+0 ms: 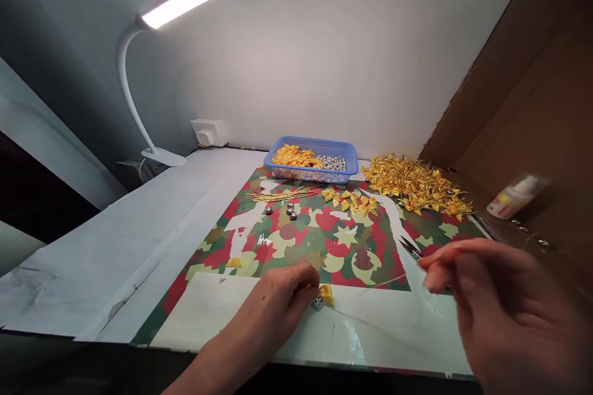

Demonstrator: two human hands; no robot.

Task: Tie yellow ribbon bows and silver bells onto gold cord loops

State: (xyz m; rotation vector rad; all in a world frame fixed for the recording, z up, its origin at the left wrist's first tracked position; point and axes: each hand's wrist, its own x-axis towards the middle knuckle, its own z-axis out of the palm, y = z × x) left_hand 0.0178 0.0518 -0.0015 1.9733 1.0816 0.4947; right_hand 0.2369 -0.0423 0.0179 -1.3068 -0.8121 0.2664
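Note:
My left hand rests on the table's near edge, fingers pinched on a small yellow ribbon bow with a silver bell under it. My right hand hovers at the lower right, blurred by motion, thumb and fingers drawn together; whether it holds anything I cannot tell. Several loose yellow bows and silver bells lie on the camouflage-patterned sheet farther back.
A blue basket with yellow bows and silver bells stands at the back. A big heap of yellow bows lies to its right. A glue bottle lies at the right by a cardboard wall. A white desk lamp arches at left.

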